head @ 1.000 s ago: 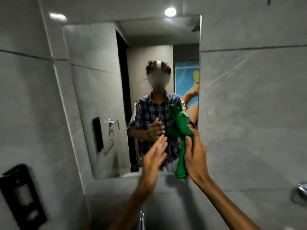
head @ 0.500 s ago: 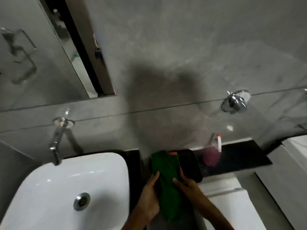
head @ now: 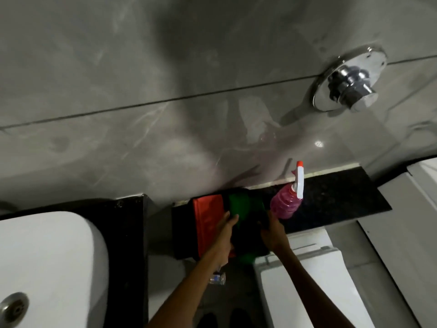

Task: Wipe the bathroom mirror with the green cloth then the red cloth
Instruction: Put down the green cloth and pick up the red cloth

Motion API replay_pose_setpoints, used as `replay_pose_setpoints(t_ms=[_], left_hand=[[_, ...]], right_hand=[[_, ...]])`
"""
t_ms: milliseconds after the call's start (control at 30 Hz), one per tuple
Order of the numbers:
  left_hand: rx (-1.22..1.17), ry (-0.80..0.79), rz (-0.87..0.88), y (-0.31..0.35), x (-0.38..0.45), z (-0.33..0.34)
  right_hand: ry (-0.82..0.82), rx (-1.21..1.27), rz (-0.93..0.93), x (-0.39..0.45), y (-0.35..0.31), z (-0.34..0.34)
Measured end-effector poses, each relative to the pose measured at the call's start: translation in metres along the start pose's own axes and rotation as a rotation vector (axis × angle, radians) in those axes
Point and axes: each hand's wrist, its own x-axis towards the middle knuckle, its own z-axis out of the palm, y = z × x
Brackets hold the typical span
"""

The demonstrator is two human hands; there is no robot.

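On the black tray (head: 182,233) between the white basin (head: 47,256) and toilet cistern (head: 307,280), the green cloth (head: 243,207) is laid beside the red cloth (head: 208,218). It is pinched at its near edge by the left hand (head: 227,227) and gripped by the right hand (head: 272,229). A pink spray bottle (head: 286,204) is stood just beside it on the dark ledge (head: 343,197).

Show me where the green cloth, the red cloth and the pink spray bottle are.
green cloth (head: 238,205): head view, on its upper folded part above the left hand.
red cloth (head: 208,214): head view, on the middle of its flat face.
pink spray bottle (head: 285,204): head view, on its pink body below the white trigger.
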Motion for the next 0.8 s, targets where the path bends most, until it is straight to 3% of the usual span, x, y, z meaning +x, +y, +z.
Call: replay_pose_setpoints(t_ms=[100, 233, 333, 433, 600, 800], left_hand=[[0.191, 0.006, 0.102, 0.01, 0.014, -0.005], [0.449, 0.094, 0.362, -0.004, -0.001, -0.023], [0.502, 0.254, 0.46, -0.017, -0.011, -0.045], [0.463, 0.324, 0.448, -0.015, -0.006, -0.061], [0.316, 0.341, 0.331, -0.011, 0.01, -0.077], [0.064, 0.27, 0.267, 0.009, -0.009, -0.083]], right_hand=[[0.015, -0.072, -0.044, 0.009, -0.004, 0.01], [0.175, -0.536, -0.236, -0.02, -0.008, 0.045], [0.068, -0.413, -0.335, -0.018, -0.023, 0.069], [-0.112, -0.375, -0.234, -0.005, -0.047, 0.091], [-0.064, -0.172, -0.036, 0.015, -0.063, 0.114], [-0.14, 0.026, -0.187, -0.018, -0.085, 0.102]])
